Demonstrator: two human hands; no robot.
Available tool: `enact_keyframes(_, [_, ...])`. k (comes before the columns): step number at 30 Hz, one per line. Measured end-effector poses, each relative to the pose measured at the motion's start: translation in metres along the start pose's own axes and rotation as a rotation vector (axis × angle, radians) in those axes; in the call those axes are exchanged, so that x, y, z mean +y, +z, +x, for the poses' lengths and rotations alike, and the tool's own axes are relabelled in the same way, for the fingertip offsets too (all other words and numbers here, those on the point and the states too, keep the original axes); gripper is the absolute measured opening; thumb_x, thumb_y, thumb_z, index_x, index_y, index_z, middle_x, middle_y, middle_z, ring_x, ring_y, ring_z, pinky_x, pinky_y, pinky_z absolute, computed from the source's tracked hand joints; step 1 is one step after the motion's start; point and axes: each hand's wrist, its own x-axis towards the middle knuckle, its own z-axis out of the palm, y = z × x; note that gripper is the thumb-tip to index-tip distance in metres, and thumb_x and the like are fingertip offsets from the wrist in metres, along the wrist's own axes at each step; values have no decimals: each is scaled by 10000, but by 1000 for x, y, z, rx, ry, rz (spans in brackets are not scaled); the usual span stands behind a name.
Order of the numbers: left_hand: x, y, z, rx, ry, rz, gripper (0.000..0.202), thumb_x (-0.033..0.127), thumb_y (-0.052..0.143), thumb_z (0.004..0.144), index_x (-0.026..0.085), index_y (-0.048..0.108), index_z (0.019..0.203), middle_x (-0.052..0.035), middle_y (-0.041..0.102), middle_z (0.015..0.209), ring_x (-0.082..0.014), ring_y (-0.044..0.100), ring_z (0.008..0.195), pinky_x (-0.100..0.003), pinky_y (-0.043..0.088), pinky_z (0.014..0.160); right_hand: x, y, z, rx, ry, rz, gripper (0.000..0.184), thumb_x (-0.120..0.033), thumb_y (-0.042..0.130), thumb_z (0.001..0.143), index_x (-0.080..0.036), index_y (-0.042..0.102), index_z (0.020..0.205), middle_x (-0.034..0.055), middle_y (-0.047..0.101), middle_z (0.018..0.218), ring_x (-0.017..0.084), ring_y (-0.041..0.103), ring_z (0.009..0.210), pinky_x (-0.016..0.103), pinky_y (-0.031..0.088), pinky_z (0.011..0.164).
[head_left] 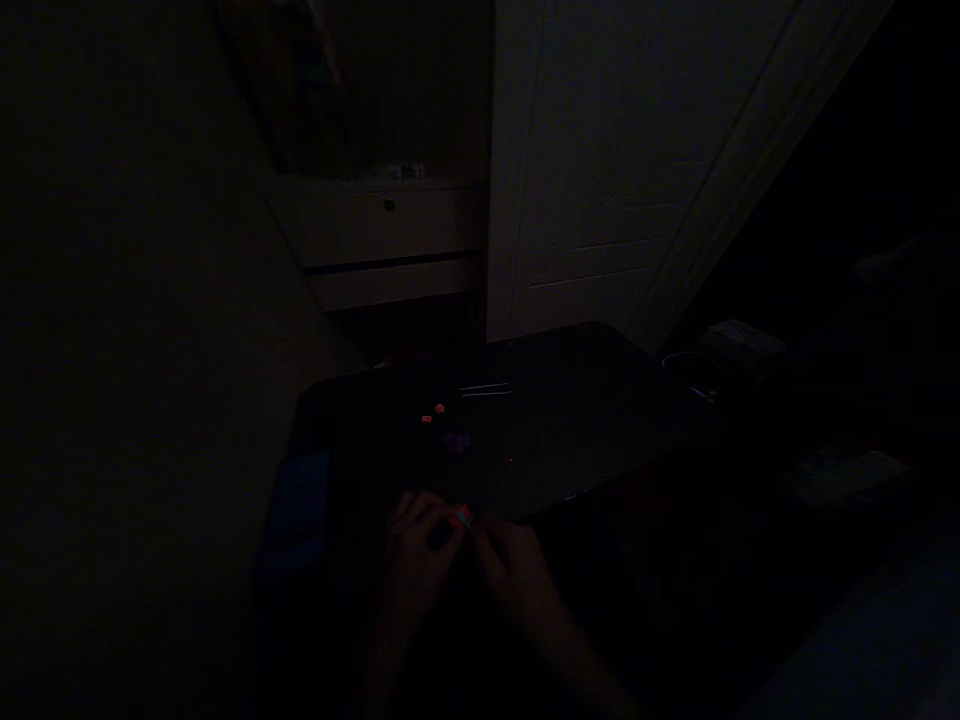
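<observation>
Red bit [463, 516] btwn both hands' fingers [450, 532]

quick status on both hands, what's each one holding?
Left hand: fingers pinched on the small red piece.
Right hand: fingers meet the same piece; the grip is too dark to tell.

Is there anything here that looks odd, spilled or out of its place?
Nothing looks spilled or damaged, as far as this very dark picture shows. The left hand and right hand meet at a small red piece. A few small orange bits lie loose on the dark table.
</observation>
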Motion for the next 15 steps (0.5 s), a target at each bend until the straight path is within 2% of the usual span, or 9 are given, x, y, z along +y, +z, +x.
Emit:
enact_keyframes(5, [4, -4, -1, -3, -27, -15, 123, 174, 745, 842, 252, 744, 937, -22, 774, 938, -250, 684, 900, -409, 538, 835, -2, -4, 0, 14, 5, 36, 290, -197, 504, 1010, -154, 747, 859, 76, 790, 840, 197, 718, 762, 250, 455, 684])
enact_keyframes(8, [5, -7, 0, 2, -26, -27, 31, 227, 740, 883, 243, 724, 862, -17, 756, 884, -229, 679, 853, -386, 542, 813, -1, -6, -1, 16, 9, 56, 295, -200, 491, 1020, -148, 755, 900, 85, 799, 867, 206, 730, 779, 256, 465, 703])
enact_keyframes(15, [6, -6, 0, 5, 30, -5, 97, 241, 690, 936, 239, 719, 844, -9, 735, 833, -220, 657, 821, -378, 506, 790, -3, -5, -1, 16, -3, -5, 312, -203, 479, 1035, -149, 745, 882, 89, 798, 854, 199, 729, 756, 256, 459, 692])
